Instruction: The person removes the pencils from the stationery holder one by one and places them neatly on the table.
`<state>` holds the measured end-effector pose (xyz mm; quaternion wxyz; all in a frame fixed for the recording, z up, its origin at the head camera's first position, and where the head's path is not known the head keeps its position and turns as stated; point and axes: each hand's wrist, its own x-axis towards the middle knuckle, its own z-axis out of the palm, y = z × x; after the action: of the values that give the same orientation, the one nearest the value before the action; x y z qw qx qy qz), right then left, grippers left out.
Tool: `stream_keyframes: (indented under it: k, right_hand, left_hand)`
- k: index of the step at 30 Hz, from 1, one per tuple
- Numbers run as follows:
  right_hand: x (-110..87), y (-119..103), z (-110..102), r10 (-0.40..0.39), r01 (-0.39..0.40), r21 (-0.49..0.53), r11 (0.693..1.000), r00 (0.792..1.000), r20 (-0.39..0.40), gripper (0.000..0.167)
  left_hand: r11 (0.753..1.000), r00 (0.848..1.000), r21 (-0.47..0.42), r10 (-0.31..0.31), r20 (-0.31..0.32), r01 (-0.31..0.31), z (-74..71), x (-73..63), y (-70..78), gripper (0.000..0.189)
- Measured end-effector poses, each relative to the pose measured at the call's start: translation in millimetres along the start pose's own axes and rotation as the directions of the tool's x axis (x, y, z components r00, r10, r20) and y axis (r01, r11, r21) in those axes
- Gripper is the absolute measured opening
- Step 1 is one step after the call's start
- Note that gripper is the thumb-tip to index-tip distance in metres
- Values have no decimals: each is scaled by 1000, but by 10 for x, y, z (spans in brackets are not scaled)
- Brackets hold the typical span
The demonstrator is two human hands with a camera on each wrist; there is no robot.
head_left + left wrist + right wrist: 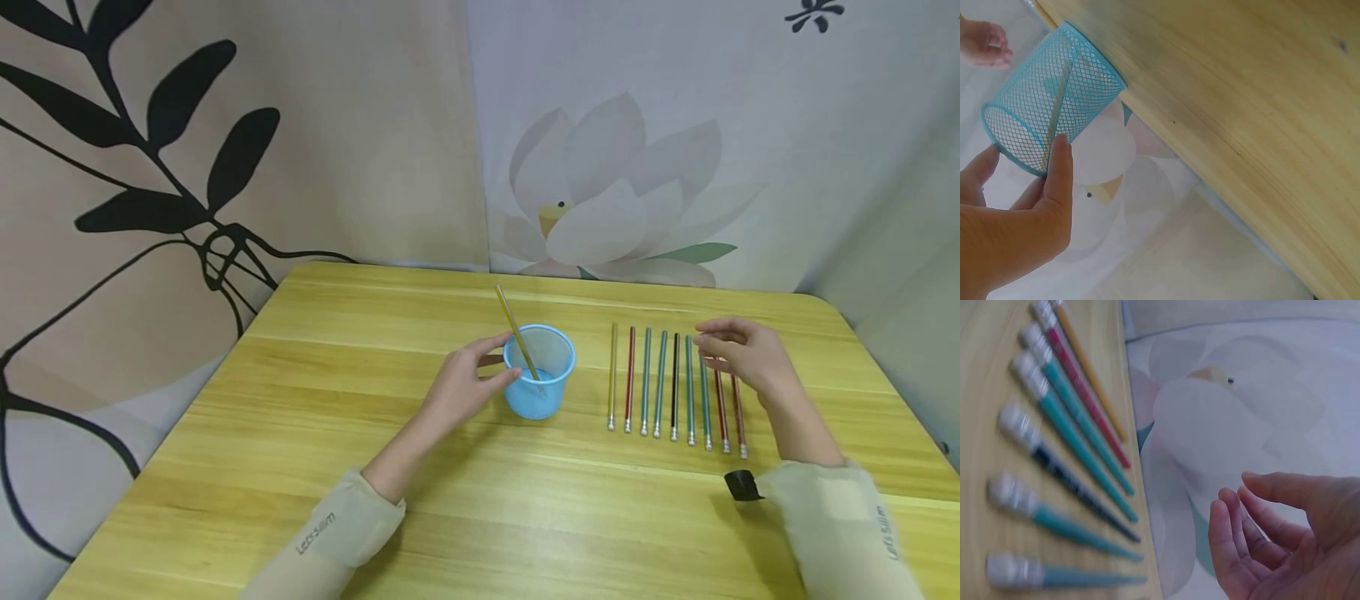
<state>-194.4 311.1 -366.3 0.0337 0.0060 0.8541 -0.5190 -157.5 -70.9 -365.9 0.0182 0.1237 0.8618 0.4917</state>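
A light blue mesh pencil cup [534, 402] stands on the table with one yellow pencil [512, 322] leaning inside it. My left hand [467, 385] grips the cup's rim from the left; the left wrist view shows thumb and fingers at the rim of the mesh cup [1054, 103]. To the right lies a row of several pencils, their eraser ends toward me: a yellow pencil [613, 375], a red pencil [630, 379], a black pencil [675, 387], and teal and dark red ones. Over the row's right part hovers my right hand [744, 357], fingers loosely bent, holding nothing.
The wooden table [247, 467] ends at the back against a curtain [390, 150] printed with leaves and a flower. A small black piece [742, 485] sticks out at the right sleeve's cuff.
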Motion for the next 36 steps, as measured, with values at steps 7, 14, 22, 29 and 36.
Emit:
stream_keyframes:
  k: [7, 14, 22, 29, 36]
  right_hand:
    - [90, -243, 297, -29, 29, -19, 999, 999, 13, 39]
    - [179, -449, 644, -78, 78, 13, 997, 996, 52, 41]
    - [250, -666, 956, -134, 130, 40, 991, 987, 90, 36]
    - [302, -813, 1197, -157, 152, 53, 987, 981, 113, 34]
    - [311, -917, 1392, -193, 188, 53, 981, 973, 126, 32]
  left_hand:
    - [1000, 1000, 2, -3, -4, 3, -9, 10, 3, 56]
    - [1000, 1000, -2, -10, 1, 10, -16, 2, 4, 56]
    - [1000, 1000, -3, -3, 0, 3, -7, 2, -11, 56]
    - [1000, 1000, -11, -7, 3, 7, -6, 8, -13, 56]
    - [1000, 1000, -9, -9, 6, 9, -9, 14, -11, 56]
